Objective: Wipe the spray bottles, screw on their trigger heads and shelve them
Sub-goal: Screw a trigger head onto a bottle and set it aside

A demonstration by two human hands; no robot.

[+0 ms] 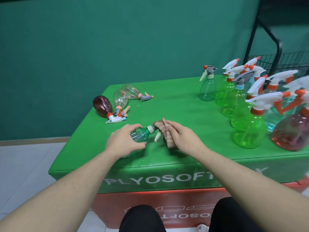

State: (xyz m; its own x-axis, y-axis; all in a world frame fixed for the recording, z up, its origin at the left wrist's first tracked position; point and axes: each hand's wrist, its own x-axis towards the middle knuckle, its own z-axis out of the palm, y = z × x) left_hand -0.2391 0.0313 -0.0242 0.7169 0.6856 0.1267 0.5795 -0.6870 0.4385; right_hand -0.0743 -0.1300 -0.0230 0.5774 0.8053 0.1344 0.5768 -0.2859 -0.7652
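Note:
A teal spray bottle [140, 135] lies on its side near the front of the green box top [175, 106], neck pointing right. My left hand [124, 141] grips its body. My right hand [180, 137] holds a brown patterned cloth [164, 130] wrapped over the bottle's trigger head; a white trigger lever [157, 136] sticks out below the cloth. At the left lie a dark red bottle [102, 106] and two clear bottles [120, 97], [132, 93] with trigger heads at their necks.
Several upright bottles with trigger heads crowd the right side: a teal one [208, 88], green ones [250, 129] and a red one [291, 133]. A black wire rack [280, 60] stands behind them at the right. My knees are below the box front.

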